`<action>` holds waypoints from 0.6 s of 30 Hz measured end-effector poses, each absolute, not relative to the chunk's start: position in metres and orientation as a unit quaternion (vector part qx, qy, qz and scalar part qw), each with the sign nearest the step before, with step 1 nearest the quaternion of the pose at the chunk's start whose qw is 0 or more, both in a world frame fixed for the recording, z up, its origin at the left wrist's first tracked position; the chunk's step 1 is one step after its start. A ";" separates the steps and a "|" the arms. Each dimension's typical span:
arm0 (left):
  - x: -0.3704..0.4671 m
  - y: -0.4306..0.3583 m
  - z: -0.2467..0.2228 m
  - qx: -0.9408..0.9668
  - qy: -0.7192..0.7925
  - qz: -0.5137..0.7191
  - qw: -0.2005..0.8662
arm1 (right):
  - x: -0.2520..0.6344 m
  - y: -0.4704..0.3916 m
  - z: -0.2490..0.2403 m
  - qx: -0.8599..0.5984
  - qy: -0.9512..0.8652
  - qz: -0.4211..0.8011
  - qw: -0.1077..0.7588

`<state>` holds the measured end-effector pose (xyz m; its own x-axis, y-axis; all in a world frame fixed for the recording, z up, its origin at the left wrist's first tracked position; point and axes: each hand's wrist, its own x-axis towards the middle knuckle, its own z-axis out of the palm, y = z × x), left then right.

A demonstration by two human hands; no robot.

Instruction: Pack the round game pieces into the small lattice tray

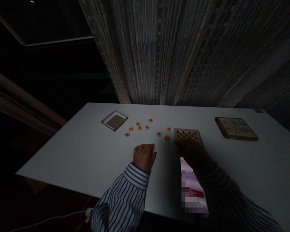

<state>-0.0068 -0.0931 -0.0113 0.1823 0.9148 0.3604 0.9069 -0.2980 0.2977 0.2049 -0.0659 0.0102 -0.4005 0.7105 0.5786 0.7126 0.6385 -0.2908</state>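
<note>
While the room lies dim, the left hand (144,157) rests knuckles-up on the white table (70,151), fingers curled down over a small round disc (154,149) whose edge just shows at the fingertips; whether it is pinched or only covered cannot be told. The right hand (195,154), deep in shadow, lies against the near side of a shallow wooden tray (187,135) packed with round discs; how far it is spread cannot be told. More flat, pale discs with red marks (147,127) lie scattered beyond the left hand. A square lid (114,120) sits farther left, a flat printed box (235,128) well apart to the right. Both sleeves (125,196) are striped cloth.
</note>
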 end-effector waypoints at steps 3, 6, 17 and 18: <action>-0.006 -0.093 -0.012 0.768 0.592 0.242 0.007 | 0.210 -0.065 0.012 -0.437 -0.827 0.018 0.354; -0.006 -0.093 -0.015 0.770 0.586 0.253 0.002 | 0.212 -0.066 0.013 -0.438 -0.826 0.031 0.352; -0.006 -0.091 -0.021 0.767 0.534 0.347 -0.073 | 0.208 -0.066 0.008 -0.417 -0.839 0.013 0.350; -0.005 -0.092 -0.019 0.766 0.530 0.355 -0.078 | 0.208 -0.066 0.007 -0.415 -0.838 0.010 0.353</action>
<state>-0.0052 -0.0918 -0.0193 0.1868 0.7572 0.6258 0.8674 -0.4262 0.2568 0.2080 -0.0660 0.0074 -0.4061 0.7027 0.5843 0.6883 0.6558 -0.3103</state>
